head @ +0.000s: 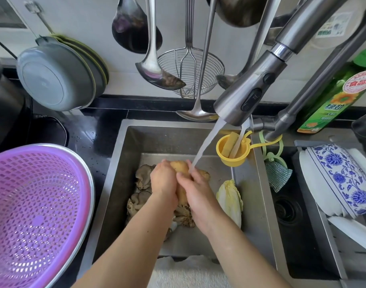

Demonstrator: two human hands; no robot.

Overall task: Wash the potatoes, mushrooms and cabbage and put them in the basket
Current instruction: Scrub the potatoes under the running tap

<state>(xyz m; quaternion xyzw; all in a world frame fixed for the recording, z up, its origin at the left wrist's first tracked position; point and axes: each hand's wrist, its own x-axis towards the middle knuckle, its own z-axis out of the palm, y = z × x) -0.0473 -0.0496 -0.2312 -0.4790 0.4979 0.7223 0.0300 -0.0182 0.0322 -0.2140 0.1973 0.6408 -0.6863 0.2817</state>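
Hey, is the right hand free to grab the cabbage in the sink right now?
Probably not yet: the right hand and left hand both grip a potato under the water. The cabbage lies uncovered just right of it, so the path is clear once the potato is released.

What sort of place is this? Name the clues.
A home kitchen, most likely: a steel sink under a running tap, ladles hanging on the wall, and a bottle of dish soap beside it.
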